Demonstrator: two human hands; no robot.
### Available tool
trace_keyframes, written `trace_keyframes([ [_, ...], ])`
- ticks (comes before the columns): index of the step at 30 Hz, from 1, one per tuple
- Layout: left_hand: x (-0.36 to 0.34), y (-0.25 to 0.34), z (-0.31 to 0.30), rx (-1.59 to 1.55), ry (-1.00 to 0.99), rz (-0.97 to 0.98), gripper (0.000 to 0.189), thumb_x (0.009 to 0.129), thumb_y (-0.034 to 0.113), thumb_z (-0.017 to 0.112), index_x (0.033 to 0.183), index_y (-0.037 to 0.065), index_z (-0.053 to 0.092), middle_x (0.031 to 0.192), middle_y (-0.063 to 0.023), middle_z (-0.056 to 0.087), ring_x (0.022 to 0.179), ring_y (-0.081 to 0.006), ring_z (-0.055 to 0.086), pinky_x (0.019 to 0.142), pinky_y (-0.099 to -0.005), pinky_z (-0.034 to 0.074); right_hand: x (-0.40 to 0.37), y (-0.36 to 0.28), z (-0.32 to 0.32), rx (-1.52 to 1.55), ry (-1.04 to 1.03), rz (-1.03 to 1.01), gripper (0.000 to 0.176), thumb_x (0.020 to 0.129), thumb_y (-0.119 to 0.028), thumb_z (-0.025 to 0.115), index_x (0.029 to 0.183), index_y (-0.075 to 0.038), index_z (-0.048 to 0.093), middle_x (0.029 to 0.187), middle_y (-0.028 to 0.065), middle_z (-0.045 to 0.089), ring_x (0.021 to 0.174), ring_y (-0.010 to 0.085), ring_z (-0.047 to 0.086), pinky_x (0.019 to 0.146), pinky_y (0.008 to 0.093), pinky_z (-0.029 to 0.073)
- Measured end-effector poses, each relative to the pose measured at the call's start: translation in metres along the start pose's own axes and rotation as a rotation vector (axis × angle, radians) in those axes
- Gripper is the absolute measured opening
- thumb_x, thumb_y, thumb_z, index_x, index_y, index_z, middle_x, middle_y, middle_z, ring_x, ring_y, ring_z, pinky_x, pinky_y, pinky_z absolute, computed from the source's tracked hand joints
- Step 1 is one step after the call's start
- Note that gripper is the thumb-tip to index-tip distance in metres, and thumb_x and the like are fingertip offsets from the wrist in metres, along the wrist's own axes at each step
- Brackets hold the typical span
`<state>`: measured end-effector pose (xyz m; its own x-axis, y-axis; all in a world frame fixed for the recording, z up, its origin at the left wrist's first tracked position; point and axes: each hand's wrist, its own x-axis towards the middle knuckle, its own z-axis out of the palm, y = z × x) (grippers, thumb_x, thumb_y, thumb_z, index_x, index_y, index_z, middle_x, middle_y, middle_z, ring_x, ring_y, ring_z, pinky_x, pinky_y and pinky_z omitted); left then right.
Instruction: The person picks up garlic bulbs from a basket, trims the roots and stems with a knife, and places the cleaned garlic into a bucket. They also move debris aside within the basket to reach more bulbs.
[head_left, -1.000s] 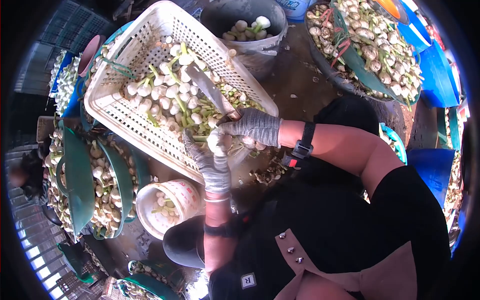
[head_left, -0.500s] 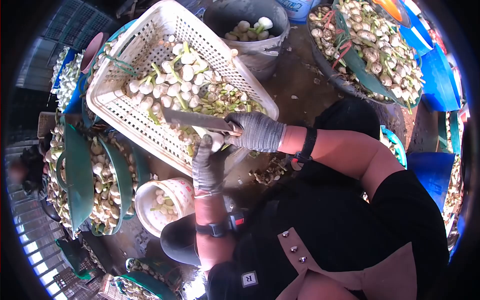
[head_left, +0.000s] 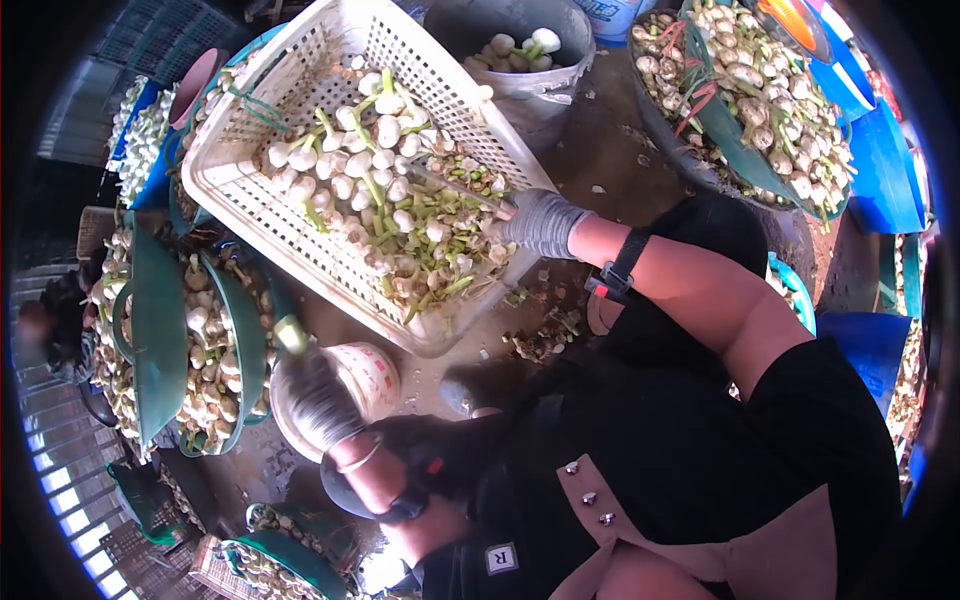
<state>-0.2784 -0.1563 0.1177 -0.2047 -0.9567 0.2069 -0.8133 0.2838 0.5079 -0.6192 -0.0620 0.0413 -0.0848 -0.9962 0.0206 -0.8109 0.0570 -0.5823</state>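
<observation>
Head view: my right fingers (head_left: 522, 218) grip the knife (head_left: 455, 187) by the garlic (head_left: 344, 187) in the crate (head_left: 300, 268); my left fingers (head_left: 298, 382), hold too blurred to tell, cross the white bucket (head_left: 376, 376). Likely transferring, needing aim.

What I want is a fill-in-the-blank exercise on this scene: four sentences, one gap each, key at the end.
The right hand holds a ____, its blade over the white plastic basket.
Both hands, with the left hand blurred, wear grey ____.
The bulbs heaped in the basket are ____.
The bucket with red print near the left hand is otherwise ____ in colour.

Missing words: knife; gloves; garlic; white.
</observation>
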Motion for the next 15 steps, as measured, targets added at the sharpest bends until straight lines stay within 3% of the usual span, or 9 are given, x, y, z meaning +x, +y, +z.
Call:
trace_keyframes([
  [1,0.004,0.012,-0.013,-0.582,0.261,-0.299,0.029,0.090,0.012,0.060,0.115,0.000,0.054,0.109,-0.0182,0.060,0.097,-0.0303,0.059,0.086,-0.0387,0.050,0.005,0.000,0.007,0.580,0.267,-0.058,0.034,0.082,-0.034,0.069,0.092,-0.002,0.064,0.081,0.0106,0.064,0.068,0.0199,0.057,0.069,0.0354,0.048],
  [2,0.005,0.025,-0.033,0.400,0.463,-0.205,0.034,0.089,0.013,0.062,0.119,0.001,0.052,0.110,-0.0162,0.061,0.100,-0.0270,0.058,0.087,-0.0371,0.049,0.006,-0.011,-0.004,0.579,0.265,-0.050,0.034,0.082,-0.034,0.069,0.092,-0.002,0.064,0.081,0.0106,0.064,0.068,0.0199,0.057,0.069,0.0354,0.048],
  [4,0.016,0.027,-0.029,0.304,0.641,0.110,0.030,0.085,0.016,0.064,0.112,0.003,0.059,0.102,-0.0096,0.059,0.101,-0.0206,0.055,0.086,-0.0295,0.047,0.007,-0.035,-0.032,0.550,0.077,0.299,0.036,0.080,-0.035,0.072,0.089,-0.002,0.064,0.077,0.0087,0.064,0.068,0.0160,0.054,0.070,0.0333,0.047],
  [6,0.027,0.065,0.008,-1.174,0.300,-0.344,0.030,0.087,0.018,0.063,0.113,0.003,0.060,0.115,-0.0155,0.061,0.102,-0.0286,0.058,0.091,-0.0399,0.045,0.013,-0.041,-0.030,0.609,0.066,0.357,0.035,0.081,-0.036,0.071,0.085,-0.003,0.062,0.072,0.0071,0.062,0.067,0.0166,0.055,0.069,0.0332,0.047],
  [9,0.039,0.050,0.107,-0.223,-0.239,0.072,0.030,0.092,0.022,0.052,0.110,0.001,0.063,0.109,-0.0159,0.064,0.105,-0.0280,0.059,0.096,-0.0350,0.043,0.021,-0.028,-0.013,0.602,0.037,0.342,0.035,0.082,-0.039,0.069,0.084,-0.006,0.061,0.070,0.0077,0.060,0.068,0.0174,0.057,0.071,0.0335,0.048],
  [11,0.052,0.064,0.157,-0.210,-0.542,-0.179,0.034,0.091,0.024,0.049,0.113,0.001,0.062,0.119,-0.0191,0.061,0.111,-0.0327,0.056,0.097,-0.0374,0.041,0.020,-0.025,-0.011,0.642,0.098,0.299,0.030,0.083,-0.036,0.067,0.084,-0.006,0.061,0.071,0.0073,0.059,0.072,0.0196,0.059,0.075,0.0336,0.048],
  [12,0.061,0.048,0.195,-0.165,-0.623,-0.149,0.038,0.090,0.027,0.050,0.119,0.002,0.058,0.124,-0.0207,0.058,0.115,-0.0336,0.055,0.097,-0.0380,0.041,0.020,-0.019,-0.007,0.643,0.152,0.234,0.028,0.084,-0.034,0.066,0.085,-0.006,0.061,0.071,0.0068,0.058,0.074,0.0207,0.059,0.076,0.0334,0.047],
  [14,0.068,-0.016,0.299,0.123,-0.649,-0.115,0.059,0.084,0.033,0.060,0.133,0.004,0.046,0.130,-0.0208,0.053,0.119,-0.0353,0.052,0.099,-0.0387,0.040,0.018,-0.013,-0.010,0.591,0.132,0.245,0.027,0.084,-0.032,0.065,0.086,-0.006,0.062,0.073,0.0070,0.059,0.075,0.0215,0.059,0.077,0.0330,0.047],
  [15,0.068,-0.001,0.306,0.181,-0.655,-0.195,0.061,0.083,0.034,0.061,0.134,0.004,0.046,0.130,-0.0209,0.053,0.119,-0.0353,0.052,0.099,-0.0387,0.040,0.017,-0.010,-0.013,0.537,0.107,0.249,0.025,0.085,-0.031,0.065,0.088,-0.006,0.063,0.076,0.0073,0.059,0.077,0.0224,0.059,0.078,0.0325,0.047],
])
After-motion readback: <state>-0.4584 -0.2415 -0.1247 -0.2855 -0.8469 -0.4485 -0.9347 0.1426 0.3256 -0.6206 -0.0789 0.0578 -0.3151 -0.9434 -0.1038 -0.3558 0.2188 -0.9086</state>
